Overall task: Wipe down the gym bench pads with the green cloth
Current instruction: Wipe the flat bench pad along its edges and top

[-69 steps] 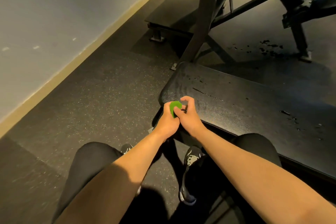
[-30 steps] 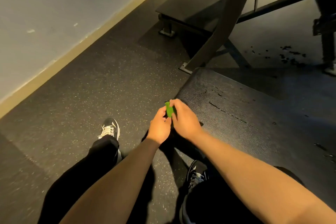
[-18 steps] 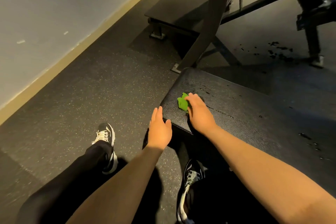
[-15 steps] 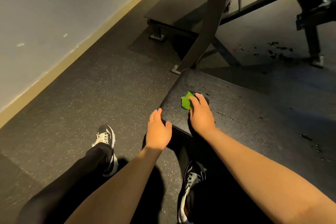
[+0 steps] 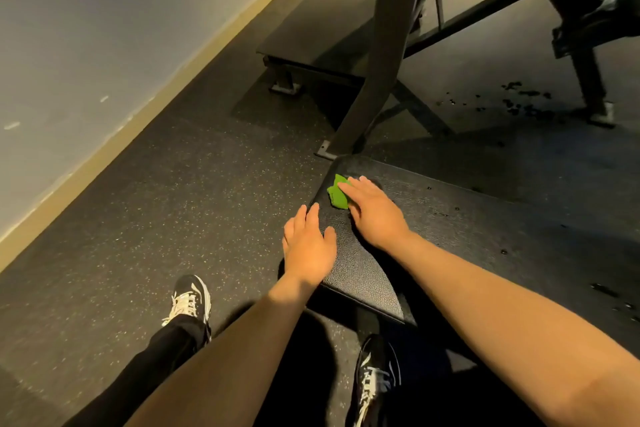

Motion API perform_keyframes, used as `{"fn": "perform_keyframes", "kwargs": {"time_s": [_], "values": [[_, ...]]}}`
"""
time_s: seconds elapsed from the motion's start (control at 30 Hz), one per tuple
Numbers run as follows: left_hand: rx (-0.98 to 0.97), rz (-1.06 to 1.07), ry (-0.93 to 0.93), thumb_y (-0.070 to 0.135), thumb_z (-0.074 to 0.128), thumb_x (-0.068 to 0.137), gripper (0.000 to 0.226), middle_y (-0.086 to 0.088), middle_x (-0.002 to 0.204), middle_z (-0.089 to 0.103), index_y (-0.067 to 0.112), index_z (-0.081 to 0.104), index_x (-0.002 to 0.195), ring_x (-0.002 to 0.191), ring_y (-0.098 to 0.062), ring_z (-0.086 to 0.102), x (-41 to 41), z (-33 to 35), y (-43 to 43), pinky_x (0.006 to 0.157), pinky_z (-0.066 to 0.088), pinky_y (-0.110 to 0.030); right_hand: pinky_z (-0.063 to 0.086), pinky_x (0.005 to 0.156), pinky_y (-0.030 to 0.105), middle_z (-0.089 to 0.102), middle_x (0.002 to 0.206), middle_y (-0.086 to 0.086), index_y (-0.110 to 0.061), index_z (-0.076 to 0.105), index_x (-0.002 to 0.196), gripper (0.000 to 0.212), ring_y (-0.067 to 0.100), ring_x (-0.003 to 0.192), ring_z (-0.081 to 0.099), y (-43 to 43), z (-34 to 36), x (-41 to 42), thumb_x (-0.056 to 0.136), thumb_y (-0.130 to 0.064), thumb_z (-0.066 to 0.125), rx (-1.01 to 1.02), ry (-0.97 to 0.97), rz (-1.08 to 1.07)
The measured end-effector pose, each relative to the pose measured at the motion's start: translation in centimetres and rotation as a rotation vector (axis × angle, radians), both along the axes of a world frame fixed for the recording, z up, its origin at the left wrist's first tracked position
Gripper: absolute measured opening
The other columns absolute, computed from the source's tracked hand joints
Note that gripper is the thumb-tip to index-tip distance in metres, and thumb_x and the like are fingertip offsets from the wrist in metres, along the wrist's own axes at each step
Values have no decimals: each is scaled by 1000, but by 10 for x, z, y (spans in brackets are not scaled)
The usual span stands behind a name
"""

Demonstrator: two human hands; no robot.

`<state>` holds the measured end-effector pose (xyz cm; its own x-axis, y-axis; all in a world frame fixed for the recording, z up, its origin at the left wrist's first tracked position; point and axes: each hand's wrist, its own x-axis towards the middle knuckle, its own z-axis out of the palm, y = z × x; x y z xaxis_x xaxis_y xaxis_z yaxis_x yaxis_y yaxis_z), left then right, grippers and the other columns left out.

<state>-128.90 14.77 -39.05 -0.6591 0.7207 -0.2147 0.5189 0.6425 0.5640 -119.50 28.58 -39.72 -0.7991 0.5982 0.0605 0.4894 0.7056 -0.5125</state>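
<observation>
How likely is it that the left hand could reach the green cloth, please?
Probably yes: the left hand rests open on the bench pad near the green cloth, with bare pad between; the right hand partly covers it.

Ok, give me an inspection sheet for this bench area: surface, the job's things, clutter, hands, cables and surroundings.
Surface: black textured bench pad, with a few dark droplets scattered on it.
Job's things: green cloth, crumpled near a corner at the pad's end, partly under the right hand's fingers.
Clutter: dark splatter on the floor beyond the pad.
Hands: right hand presses the cloth with straight fingers; left hand is open at the pad's end edge, holding nothing.
Cables: nothing seen.
Surroundings: speckled dark floor, pale wall with a yellow base strip, black metal frame behind the pad.
</observation>
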Motion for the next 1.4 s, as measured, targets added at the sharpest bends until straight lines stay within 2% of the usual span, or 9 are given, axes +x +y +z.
{"fn": "perform_keyframes", "kwargs": {"time_s": [0.17, 0.3, 0.47, 0.6, 0.8, 0.87, 1.03, 1.23, 1.4], "values": [[-57, 16, 76, 38, 41, 103, 62, 0, 165, 17, 26, 17, 159, 149, -25, 14, 2, -3, 13, 119, 15, -45, 34, 111, 50, 52, 142, 8, -17, 50, 139, 46, 36, 135, 39, 28, -1, -18, 95, -8, 47, 24, 0, -212], [-44, 50, 136, 37, 44, 100, 63, 0, 163, 24, 24, 21, 157, 145, -25, 21, 6, -7, 14, 116, 20, -44, 44, 89, 48, 54, 102, -2, -16, 57, 106, 35, 24, 100, 45, 4, 7, -33, 78, 3, 48, 17, 100, -26], [-43, 76, 203, 41, 40, 97, 64, 2, 160, 28, 25, 23, 156, 140, -23, 26, 11, -11, 16, 113, 23, -42, 33, 113, 42, 54, 140, 2, -21, 51, 141, 46, 29, 139, 36, 13, 6, -33, 99, -6, 45, -64, 59, 169], [-75, 44, 272, 50, 20, 88, 70, 0, 162, 27, 38, 20, 157, 137, -25, 31, 11, -15, 16, 110, 28, -45, 40, 102, 48, 55, 131, 7, -19, 54, 134, 43, 31, 123, 46, 50, 4, -39, 94, -6, 47, -1, 34, 37], [-80, 17, 334, 45, 32, 89, 64, -8, 150, 48, 33, 42, 151, 120, -31, 51, 12, -19, 16, 94, 44, -49, 42, 82, 43, 62, 100, 5, -22, 55, 109, 30, 33, 93, 55, 69, 4, -47, 86, -5, 48, -6, -13, -260], [-76, 14, 323, 44, 34, 89, 63, -8, 149, 49, 34, 43, 150, 120, -31, 51, 12, -20, 17, 94, 44, -48, 41, 82, 43, 61, 98, 4, -21, 57, 105, 33, 31, 94, 54, 55, 5, -53, 80, 0, 50, 14, 23, -193], [-51, -19, 366, 39, 39, 89, 58, -13, 144, 54, 34, 51, 146, 113, -35, 56, 11, -26, 17, 89, 47, -49, 36, 104, 46, 53, 134, 12, -14, 50, 140, 47, 32, 125, 42, 43, 4, -39, 94, -5, 49, 23, 43, 29], [-37, -41, 438, 38, 38, 92, 55, -15, 145, 53, 35, 51, 145, 113, -35, 56, 12, -29, 15, 91, 45, -49, 39, 77, 41, 53, 98, 2, -21, 50, 117, 34, 30, 94, 51, 63, -2, 4, 87, -5, 45, 110, 25, -331], [-42, -81, 489, 40, 28, 95, 57, -11, 156, 41, 37, 44, 149, 129, -34, 44, 12, -30, 13, 102, 41, -53, 39, 86, 43, 57, 104, 6, -14, 55, 121, 35, 30, 99, 50, 60, -3, 11, 87, -6, 49, 126, -15, -490]]}}
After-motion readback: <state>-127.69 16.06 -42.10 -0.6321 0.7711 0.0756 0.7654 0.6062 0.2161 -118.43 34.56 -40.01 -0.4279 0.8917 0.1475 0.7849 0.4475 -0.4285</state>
